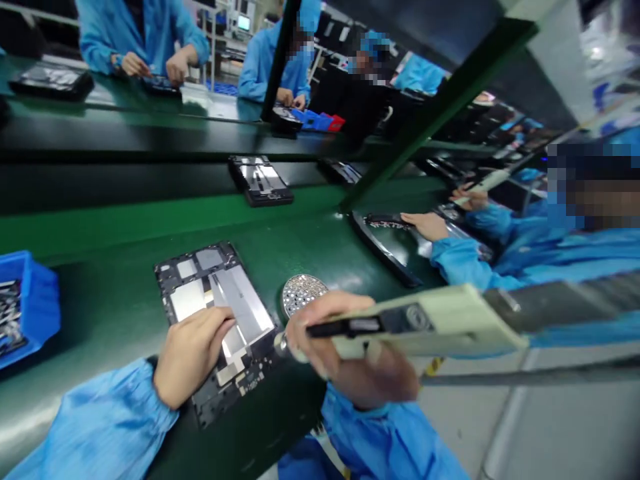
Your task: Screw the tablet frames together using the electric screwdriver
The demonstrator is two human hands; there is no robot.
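While your right hand (340, 347) grips the screwdriver (430, 330) just beside the tablet frame (215, 283), your open left hand (193, 357) lies on that frame, whose long axis runs away from you.

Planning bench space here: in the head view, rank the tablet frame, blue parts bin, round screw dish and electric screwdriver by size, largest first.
1. Tablet frame
2. Blue parts bin, cut off by the picture's edge
3. Round screw dish

Electric screwdriver: unranked, since nearness to the camera makes it look bigger.
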